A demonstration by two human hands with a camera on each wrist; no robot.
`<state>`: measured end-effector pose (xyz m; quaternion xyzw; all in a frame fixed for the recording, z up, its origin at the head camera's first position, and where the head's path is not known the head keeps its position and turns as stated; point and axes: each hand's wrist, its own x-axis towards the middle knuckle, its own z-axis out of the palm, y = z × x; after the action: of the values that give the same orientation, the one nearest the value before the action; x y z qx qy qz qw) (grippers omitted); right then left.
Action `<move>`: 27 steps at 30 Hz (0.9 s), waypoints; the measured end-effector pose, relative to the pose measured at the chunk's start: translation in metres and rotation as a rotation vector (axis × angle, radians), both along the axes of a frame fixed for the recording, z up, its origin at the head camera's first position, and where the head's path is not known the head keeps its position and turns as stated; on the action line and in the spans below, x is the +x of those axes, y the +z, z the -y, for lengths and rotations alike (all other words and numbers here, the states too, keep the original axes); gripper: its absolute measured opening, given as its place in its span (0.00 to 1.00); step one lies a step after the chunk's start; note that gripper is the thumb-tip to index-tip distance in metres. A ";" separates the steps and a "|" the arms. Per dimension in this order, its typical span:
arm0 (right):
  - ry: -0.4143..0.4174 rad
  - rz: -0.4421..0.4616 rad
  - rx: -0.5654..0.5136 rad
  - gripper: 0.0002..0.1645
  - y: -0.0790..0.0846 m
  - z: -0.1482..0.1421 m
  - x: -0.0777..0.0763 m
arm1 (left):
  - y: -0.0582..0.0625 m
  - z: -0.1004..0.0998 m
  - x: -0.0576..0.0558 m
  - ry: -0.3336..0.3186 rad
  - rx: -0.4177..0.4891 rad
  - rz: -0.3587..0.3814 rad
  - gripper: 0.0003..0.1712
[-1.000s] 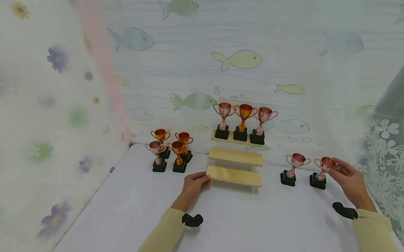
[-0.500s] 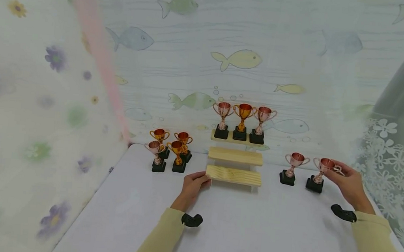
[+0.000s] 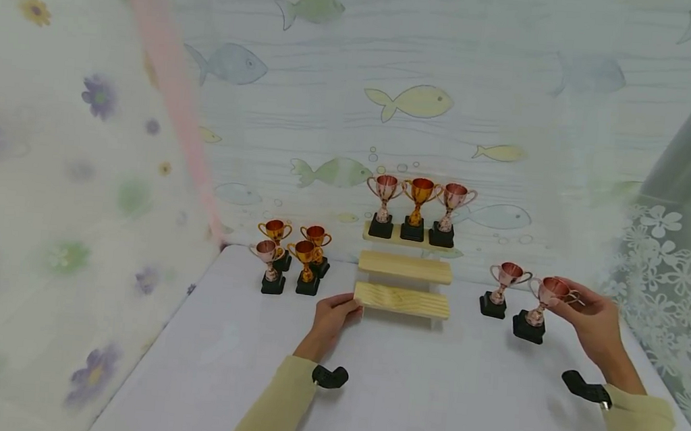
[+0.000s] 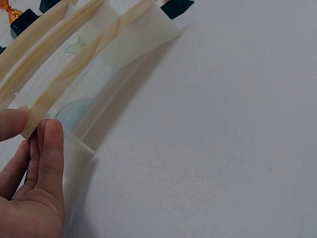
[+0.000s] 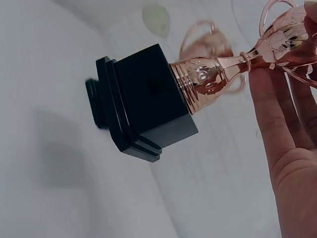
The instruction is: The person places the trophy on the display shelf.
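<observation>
1. Trophy (image 3: 536, 316), pink on a black base: tilted, clear of the surface (image 3: 448, 386), right of the wooden stand (image 3: 405, 267) and near a second pink trophy (image 3: 500, 294).
2. Cut off past the edge of the right wrist view: top of the cup and most of the right thumb. Blurred behind: the second pink trophy.
3. Hard to make out from the head: right fingertips against the cup, and the rear bases in the group of four trophies (image 3: 305, 251), partly covered by the front pair.
4. Clipped at the top of the left wrist view: a black base (image 4: 177, 7); owner impossible to tell.
5. Right hand (image 3: 595, 323): clamped on the held trophy, thumb and fingers on opposite sides of the cup.
6. Left hand (image 3: 330, 321): clamped on the left front corner of the lowest step (image 3: 402, 300), thumb on top.
7. Seen only from the left wrist: fingers beneath that step, and the broad, pale support (image 4: 143, 44) underneath.
8. Seen only from the right wrist: raised pattern low on the stem.
9. Seen whole only from the head: three trophies (image 3: 420, 193) upright along the top step, gold between two pink.
</observation>
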<state>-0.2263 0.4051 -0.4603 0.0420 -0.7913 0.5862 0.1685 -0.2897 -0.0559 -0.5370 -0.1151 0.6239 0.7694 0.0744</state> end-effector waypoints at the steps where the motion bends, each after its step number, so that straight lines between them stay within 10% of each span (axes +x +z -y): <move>1: 0.001 -0.005 0.014 0.27 0.001 0.004 0.001 | 0.000 0.000 0.000 0.000 0.000 0.000 0.19; 14: 0.199 -0.127 0.009 0.28 0.012 0.073 0.002 | 0.003 0.002 0.001 0.000 0.012 -0.003 0.19; 27: 0.212 -0.146 -0.067 0.27 0.038 0.168 -0.055 | -0.003 0.001 0.001 -0.001 0.038 -0.008 0.19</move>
<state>-0.2809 0.2368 -0.4225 0.1623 -0.7479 0.6224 0.1641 -0.2887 -0.0569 -0.5401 -0.1101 0.6096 0.7815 0.0743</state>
